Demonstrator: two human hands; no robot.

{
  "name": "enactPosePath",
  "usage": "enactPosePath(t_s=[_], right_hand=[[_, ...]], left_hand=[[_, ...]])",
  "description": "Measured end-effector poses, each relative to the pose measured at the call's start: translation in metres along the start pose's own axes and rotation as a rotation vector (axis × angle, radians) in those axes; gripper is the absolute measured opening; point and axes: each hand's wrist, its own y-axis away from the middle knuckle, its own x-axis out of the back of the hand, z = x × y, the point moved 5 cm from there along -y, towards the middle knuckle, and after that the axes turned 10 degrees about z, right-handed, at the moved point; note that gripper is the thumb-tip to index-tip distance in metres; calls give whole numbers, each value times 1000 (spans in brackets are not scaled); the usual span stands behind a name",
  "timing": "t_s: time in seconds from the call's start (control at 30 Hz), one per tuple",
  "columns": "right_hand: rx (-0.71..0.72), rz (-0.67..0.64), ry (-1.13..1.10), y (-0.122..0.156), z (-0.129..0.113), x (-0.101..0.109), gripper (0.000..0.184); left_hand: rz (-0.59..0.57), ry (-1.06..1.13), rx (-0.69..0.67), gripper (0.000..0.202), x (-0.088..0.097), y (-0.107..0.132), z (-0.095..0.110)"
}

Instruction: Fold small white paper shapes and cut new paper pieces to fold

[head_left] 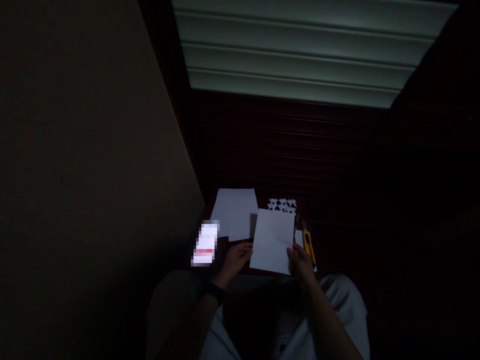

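A blank white sheet of paper point(273, 241) is held up between both hands, over a small dark table. My left hand point(237, 258) pinches its lower left edge. At its right edge, my right hand point(301, 260) grips with the thumb on top. Further left lies a larger stack or sheet of white paper point(235, 212), its right side partly behind the held sheet. Several small white paper cutouts point(282, 204) sit in rows beyond the held sheet, which hides part of them. Close to my right hand rests a yellow utility knife point(308, 246).
A lit phone point(206, 243), its screen blurred out, lies at the table's left. Under the knife is some white paper point(299, 237). A wall point(112, 150) rises on the left, and a slatted panel point(300, 50) stands ahead. The room is very dark.
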Motion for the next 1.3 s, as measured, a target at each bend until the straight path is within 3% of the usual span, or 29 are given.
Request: enactPosePath(t_s=[0.7, 1.0, 1.17, 1.3], right_hand=[[-59, 4, -25, -7, 4, 2, 41], [-100, -78, 45, 2, -6, -8, 39], [-113, -49, 37, 4, -9, -9, 40], [-136, -99, 65, 5, -9, -11, 40]], left_hand=[[-22, 68, -11, 36, 7, 0, 18], [7, 149, 94, 42, 8, 0, 11], [73, 213, 191, 45, 10, -1, 5], [70, 207, 152, 52, 9, 0, 9]])
